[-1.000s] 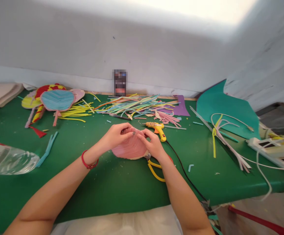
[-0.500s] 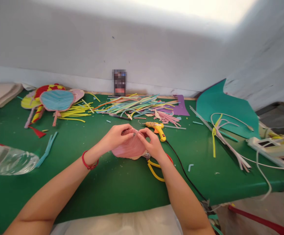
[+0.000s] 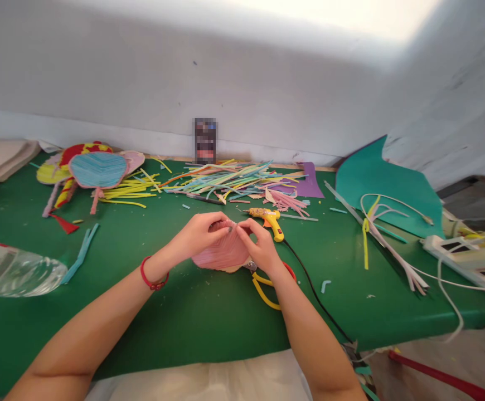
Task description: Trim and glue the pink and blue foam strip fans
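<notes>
The left hand (image 3: 204,229) and right hand (image 3: 258,240) pinched a round, pink, paper-like piece (image 3: 221,255). Pink strips (image 3: 232,248) covered most of what showed; its near edge looked bare.

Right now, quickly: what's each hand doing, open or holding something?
Left hand: closed, holding the pink striped piece by its upper left edge.
Right hand: closed, pinching the same piece near its top.

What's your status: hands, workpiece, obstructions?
Left hand and right hand gripping pink striped piece at far edge. Scissors partly behind right forearm. Glue gun beyond right hand.
</notes>
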### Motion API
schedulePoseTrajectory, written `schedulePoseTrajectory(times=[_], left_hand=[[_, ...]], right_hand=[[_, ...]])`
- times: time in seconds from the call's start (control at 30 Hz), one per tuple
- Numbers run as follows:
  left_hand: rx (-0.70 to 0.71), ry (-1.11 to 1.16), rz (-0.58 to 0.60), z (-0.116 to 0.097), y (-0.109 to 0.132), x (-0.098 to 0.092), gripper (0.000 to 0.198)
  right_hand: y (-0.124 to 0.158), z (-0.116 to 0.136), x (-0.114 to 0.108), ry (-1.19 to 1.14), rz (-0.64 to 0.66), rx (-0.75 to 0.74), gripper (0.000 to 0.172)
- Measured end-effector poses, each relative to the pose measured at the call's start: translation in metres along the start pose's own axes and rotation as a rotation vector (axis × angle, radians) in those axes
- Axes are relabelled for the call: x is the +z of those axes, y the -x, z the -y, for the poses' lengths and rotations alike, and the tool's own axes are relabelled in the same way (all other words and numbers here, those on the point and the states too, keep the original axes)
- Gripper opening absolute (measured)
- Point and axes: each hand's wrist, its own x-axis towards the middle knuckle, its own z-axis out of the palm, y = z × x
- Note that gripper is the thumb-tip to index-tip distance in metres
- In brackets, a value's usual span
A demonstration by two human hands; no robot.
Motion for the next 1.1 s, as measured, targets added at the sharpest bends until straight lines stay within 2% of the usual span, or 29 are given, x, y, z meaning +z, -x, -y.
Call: schedulePoseTrajectory(times=[1.1], left_hand=[[0.013,-0.008,0.018,0.001,0.0015,-0.0004,0.017]], right_hand=[[-0.0002,0.0009,0.0001,0.013,0.025,-0.008,0.019]])
